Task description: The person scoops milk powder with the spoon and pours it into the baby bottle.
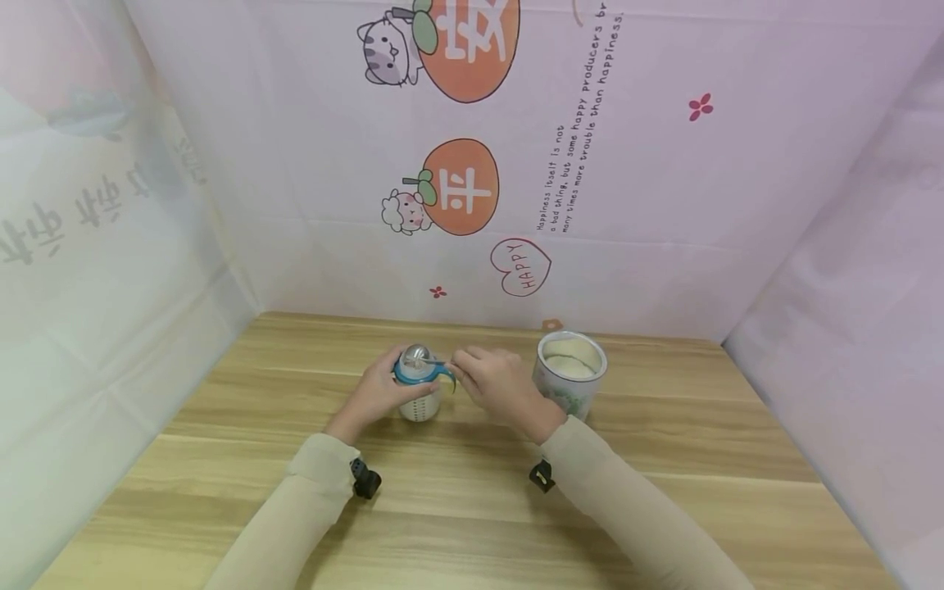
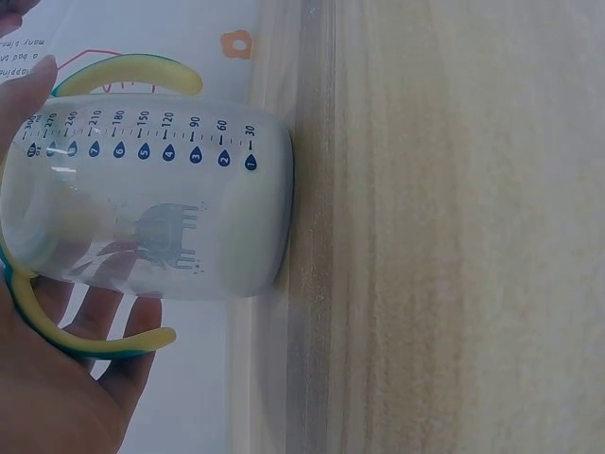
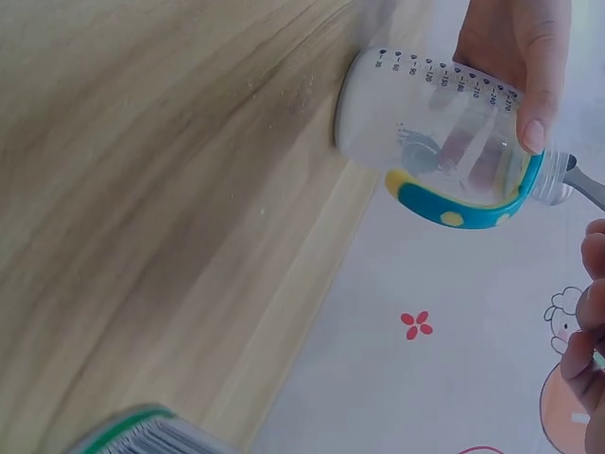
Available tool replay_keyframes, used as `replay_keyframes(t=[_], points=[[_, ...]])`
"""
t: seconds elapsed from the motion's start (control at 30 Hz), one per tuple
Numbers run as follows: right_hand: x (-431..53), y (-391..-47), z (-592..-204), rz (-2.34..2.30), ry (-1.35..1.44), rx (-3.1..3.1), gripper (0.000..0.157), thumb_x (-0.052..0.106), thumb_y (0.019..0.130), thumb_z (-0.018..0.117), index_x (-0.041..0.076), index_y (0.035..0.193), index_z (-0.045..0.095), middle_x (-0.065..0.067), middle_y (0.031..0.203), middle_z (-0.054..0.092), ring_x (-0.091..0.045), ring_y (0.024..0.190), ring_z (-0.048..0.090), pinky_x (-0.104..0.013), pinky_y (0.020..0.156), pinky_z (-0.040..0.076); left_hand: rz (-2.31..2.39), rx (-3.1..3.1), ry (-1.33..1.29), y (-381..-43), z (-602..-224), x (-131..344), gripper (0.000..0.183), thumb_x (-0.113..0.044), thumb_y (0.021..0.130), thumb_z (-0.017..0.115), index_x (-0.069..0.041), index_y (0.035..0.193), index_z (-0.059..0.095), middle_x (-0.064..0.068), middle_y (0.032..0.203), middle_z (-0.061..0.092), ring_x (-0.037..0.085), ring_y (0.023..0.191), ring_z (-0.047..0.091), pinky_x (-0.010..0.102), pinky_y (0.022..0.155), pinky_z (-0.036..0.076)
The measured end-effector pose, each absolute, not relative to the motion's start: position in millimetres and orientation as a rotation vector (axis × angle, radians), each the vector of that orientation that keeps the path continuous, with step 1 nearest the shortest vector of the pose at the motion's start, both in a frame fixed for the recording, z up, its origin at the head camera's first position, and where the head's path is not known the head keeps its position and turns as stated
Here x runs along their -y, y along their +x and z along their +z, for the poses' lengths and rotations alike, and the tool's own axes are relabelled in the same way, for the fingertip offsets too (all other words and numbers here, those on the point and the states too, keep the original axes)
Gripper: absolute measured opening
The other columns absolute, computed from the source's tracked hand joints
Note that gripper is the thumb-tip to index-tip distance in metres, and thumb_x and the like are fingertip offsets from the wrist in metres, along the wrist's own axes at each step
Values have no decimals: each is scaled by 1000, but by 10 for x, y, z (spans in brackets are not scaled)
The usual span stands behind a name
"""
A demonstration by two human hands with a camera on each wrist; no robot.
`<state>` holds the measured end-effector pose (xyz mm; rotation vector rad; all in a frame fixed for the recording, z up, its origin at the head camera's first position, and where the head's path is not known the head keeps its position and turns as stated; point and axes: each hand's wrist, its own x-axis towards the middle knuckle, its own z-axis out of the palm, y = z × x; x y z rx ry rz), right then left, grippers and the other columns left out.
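Where head blurs, wrists show numerals [image 2: 144, 149].

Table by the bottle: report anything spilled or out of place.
In the right wrist view, a few pale specks dot the table near the bottle, perhaps spilled powder, on otherwise plain wood. The bottle stands upright; nothing else stands out.

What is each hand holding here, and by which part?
Left hand: the bottle, around its upper part near the blue collar. Right hand: the metal spoon, by its handle.
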<state>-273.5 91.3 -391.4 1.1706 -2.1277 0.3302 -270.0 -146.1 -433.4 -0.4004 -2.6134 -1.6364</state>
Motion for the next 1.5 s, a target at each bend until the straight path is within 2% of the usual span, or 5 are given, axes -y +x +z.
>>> replay_keyframes(t=[0.13, 0.37, 1.1, 1.3, 1.5], points=[[-921, -2740, -3913, 191, 1179, 2018, 12, 23, 96, 70, 14, 90, 64, 6, 73, 59, -8, 50, 42, -23, 47, 34, -1613, 2626, -396, -2703, -4336, 1460, 73, -44, 79, 85, -23, 140, 50, 2, 128, 59, 24, 116, 58, 50, 97, 48], [-936, -2747, -3918, 101, 1204, 1932, 15, 22, 97, 69, 12, 87, 62, 5, 68, 56, -8, 50, 34, -24, 48, 28, -1603, 2627, -387, -2715, -4358, 1466, 77, -48, 78, 85, -23, 141, 49, 2, 128, 59, 25, 115, 58, 51, 96, 49], [-945, -2750, -3914, 57, 1209, 1915, 21, 23, 104, 58, 11, 87, 60, 3, 66, 57, -9, 50, 40, -25, 47, 32, -1601, 2641, -375, -2699, -4325, 1456, 77, -46, 79, 85, -22, 143, 49, 4, 131, 58, 26, 118, 57, 52, 98, 48], [-954, -2760, -3908, 84, 1208, 1920, 17, 23, 100, 65, 11, 89, 61, 4, 65, 57, -8, 50, 39, -24, 47, 30, -1606, 2641, -360, -2694, -4324, 1458, 84, -48, 78, 85, -21, 147, 45, 5, 133, 57, 27, 119, 57, 53, 99, 47], [-955, -2760, -3903, 84, 1210, 1920, 16, 22, 95, 72, 11, 89, 61, 4, 65, 59, -8, 49, 39, -24, 47, 29, -1609, 2639, -375, -2696, -4330, 1459, 78, -47, 79, 85, -22, 143, 48, 3, 130, 59, 25, 118, 57, 52, 98, 47]])
